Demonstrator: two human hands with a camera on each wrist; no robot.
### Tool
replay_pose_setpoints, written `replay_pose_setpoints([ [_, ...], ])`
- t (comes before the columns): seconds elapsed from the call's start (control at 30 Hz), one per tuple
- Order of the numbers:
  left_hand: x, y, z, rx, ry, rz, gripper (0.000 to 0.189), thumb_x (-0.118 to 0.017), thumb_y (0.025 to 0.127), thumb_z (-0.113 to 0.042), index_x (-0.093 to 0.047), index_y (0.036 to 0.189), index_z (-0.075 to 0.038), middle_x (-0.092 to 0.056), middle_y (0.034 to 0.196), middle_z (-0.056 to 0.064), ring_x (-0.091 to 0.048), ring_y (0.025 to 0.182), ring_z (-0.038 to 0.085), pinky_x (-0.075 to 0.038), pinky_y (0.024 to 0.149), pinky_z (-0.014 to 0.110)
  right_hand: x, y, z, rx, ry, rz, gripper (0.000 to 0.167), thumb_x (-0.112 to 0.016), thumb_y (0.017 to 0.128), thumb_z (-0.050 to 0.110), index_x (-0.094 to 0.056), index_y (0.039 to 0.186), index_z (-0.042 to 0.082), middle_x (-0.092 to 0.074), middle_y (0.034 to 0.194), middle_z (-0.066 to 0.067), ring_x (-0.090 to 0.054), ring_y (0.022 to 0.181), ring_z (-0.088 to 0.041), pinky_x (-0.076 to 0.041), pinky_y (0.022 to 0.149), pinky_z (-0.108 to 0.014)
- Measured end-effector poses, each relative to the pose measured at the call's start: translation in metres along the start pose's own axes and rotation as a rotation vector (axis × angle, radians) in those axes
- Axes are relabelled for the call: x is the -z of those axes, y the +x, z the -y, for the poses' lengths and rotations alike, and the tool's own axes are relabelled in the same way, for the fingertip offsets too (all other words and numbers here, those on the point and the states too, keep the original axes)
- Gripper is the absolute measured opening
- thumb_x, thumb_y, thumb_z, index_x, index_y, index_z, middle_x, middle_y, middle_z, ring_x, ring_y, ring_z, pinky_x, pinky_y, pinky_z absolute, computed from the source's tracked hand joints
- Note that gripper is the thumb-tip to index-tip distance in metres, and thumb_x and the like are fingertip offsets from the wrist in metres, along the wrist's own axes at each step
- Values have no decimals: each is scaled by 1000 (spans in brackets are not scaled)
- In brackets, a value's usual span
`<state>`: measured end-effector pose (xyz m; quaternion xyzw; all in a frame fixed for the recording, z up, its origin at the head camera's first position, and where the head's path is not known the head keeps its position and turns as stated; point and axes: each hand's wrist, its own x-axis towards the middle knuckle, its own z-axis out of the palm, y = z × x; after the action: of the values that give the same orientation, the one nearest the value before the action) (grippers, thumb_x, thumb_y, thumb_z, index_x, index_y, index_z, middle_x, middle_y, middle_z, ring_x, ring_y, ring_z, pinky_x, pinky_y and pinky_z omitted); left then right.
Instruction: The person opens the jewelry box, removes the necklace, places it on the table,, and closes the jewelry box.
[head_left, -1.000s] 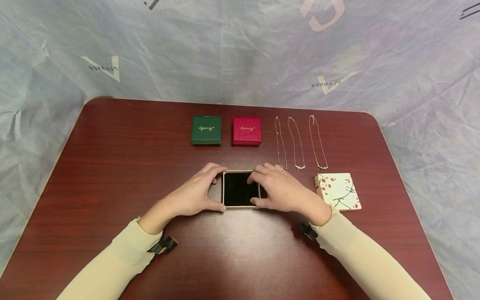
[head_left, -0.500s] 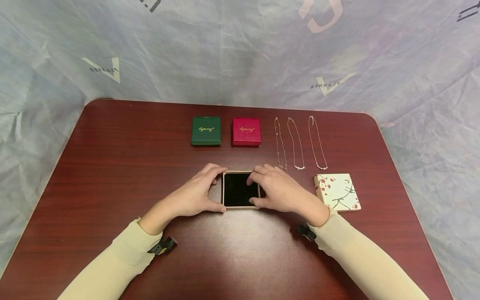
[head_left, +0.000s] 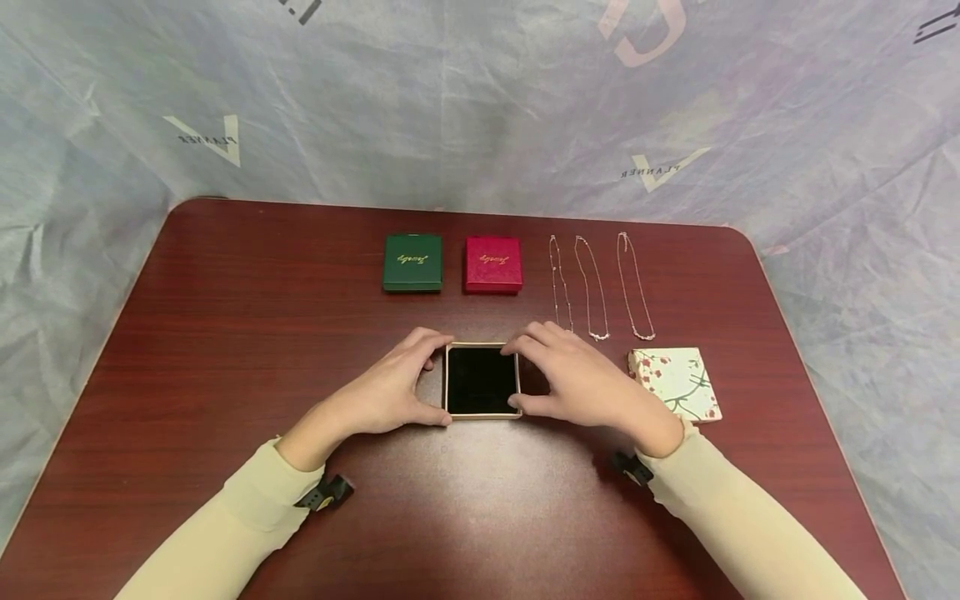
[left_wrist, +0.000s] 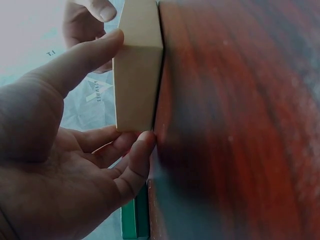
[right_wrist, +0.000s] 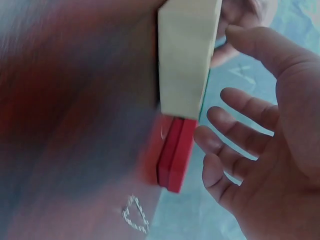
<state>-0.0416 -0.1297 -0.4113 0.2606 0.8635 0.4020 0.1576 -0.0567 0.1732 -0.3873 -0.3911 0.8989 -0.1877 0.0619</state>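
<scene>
An open cream cardboard jewelry box point(head_left: 480, 381) with a black pad inside sits on the table between both hands. My left hand point(head_left: 386, 387) grips its left end, thumb at the near corner and fingers at the far corner. In the left wrist view, the thumb and fingertips meet the box's tan sides point(left_wrist: 137, 82). My right hand point(head_left: 577, 379) is over the right end, its fingers spread and loosely bent. The right wrist view has these fingers point(right_wrist: 225, 135) apart from the box wall point(right_wrist: 182, 60). A cream lid with red flowers and branches point(head_left: 678, 383) lies by the right wrist.
Green point(head_left: 412, 262) and red point(head_left: 492, 265) jewelry boxes stand shut toward the back of the dark red table point(head_left: 247, 292). To their right lie three thin necklaces, among them the rightmost necklace point(head_left: 651, 335). A grey cloth point(head_left: 442, 100) hangs behind the table.
My right hand has drawn back a little to the right and its fingers have come off the black pad to the box's right edge. The left hand and box stay put.
</scene>
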Motion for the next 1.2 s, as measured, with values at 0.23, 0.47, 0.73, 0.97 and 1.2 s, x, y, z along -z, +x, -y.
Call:
replay_pose_setpoints([
  [0.23,-1,0,0,-6,5,-3,100,-99,72,-19,-46,155,0,-49,145,6,-59,116,26,-49,101,41,24,-16,-14,-15,15,9,70,-87,84,46,-60,139,12,-59,135,-3,-53,127,-22,-43,109,-48],
  [0.47,-1,1,0,-13,6,-3,100,-99,73,-19,-45,155,1,-49,145,8,-59,115,25,-49,101,41,43,-47,-38,-63,15,19,84,-93,79,44,-54,148,16,-54,144,-2,-49,132,-24,-40,106,-54],
  [0.73,0,0,1,-14,13,-1,103,-99,73,-20,-43,156,2,-48,146,8,-59,115,25,-50,101,42,61,-81,-57,-156,-20,37,101,-99,70,42,-48,154,18,-50,148,-4,-45,132,-26,-35,97,-52],
  [0.97,0,0,0,-15,16,0,101,-98,74,-20,-44,156,2,-49,146,9,-59,115,26,-50,100,41,71,-107,-66,-293,-48,111,116,-101,64,48,-42,158,15,-45,151,-10,-42,137,-37,-35,95,-59],
  [1.2,1,0,-1,-7,15,4,102,-98,74,-20,-43,156,2,-48,146,9,-59,115,26,-50,100,41,74,-127,-78,-390,-58,185,126,-101,59,52,-37,160,12,-42,152,-17,-40,136,-42,-38,93,-63],
])
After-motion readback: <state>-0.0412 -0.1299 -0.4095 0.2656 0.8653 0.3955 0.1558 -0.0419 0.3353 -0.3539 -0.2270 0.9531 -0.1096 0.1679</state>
